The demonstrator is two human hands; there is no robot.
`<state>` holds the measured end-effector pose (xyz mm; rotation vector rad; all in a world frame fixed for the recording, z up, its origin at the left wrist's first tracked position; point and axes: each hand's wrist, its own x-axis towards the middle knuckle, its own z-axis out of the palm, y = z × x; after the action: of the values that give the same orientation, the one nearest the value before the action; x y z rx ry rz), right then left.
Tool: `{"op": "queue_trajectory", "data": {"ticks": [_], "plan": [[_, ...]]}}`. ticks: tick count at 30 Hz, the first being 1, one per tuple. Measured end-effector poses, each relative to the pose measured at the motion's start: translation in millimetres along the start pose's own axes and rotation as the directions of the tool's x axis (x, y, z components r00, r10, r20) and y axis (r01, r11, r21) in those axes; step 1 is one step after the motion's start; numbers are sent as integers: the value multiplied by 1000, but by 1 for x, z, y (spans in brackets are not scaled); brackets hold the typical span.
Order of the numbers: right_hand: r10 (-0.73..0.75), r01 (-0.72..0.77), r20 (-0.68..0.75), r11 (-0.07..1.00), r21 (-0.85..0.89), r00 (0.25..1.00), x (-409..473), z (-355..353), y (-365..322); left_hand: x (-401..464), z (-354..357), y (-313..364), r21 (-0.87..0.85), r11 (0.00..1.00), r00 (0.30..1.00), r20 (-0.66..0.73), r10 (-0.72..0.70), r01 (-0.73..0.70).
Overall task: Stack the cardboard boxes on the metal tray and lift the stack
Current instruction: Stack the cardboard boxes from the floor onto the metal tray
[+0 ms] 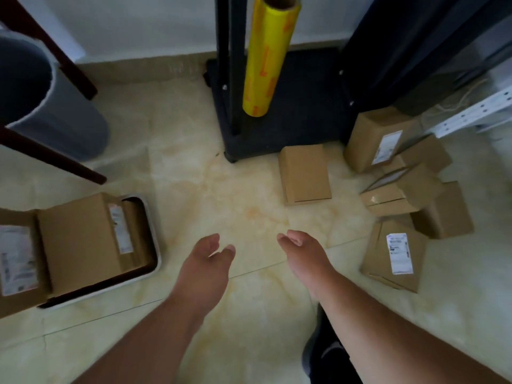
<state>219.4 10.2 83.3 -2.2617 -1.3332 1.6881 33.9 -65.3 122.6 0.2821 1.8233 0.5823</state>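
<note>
On the floor at the left lies the metal tray, with cardboard boxes on it; one carries a white label, and another box overlaps the tray's left end. A plain cardboard box lies alone in the middle right. Several more boxes form a loose pile at the right, the nearest one labelled. My left hand and my right hand hover over bare floor between tray and pile, fingers relaxed, holding nothing.
A black stand base with a yellow film roll stands at the back centre. A grey bin and dark wooden legs are at the left. A white perforated rail lies at the right. My shoe shows below.
</note>
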Motion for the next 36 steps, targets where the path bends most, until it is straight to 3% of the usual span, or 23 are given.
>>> {"op": "queue_trajectory", "data": {"ticks": [10, 18, 27, 31, 36], "plan": [[42, -36, -77, 996, 79, 996, 62, -92, 36, 44, 124, 37, 78, 997, 998, 55, -12, 8], [61, -61, -54, 998, 2, 997, 155, -135, 47, 115, 207, 51, 81, 996, 999, 9, -41, 40], [102, -101, 4, 988, -120, 995, 268, -149, 62, 194, 266, 65, 132, 990, 998, -61, -36, 44], [139, -127, 123, 987, -98, 983, 301, -144, 72, 218, 283, 60, 135, 989, 998, -47, -45, 51], [49, -37, 83, 990, -135, 995, 307, -140, 77, 229, 295, 52, 129, 991, 1000, -8, -29, 30]]}}
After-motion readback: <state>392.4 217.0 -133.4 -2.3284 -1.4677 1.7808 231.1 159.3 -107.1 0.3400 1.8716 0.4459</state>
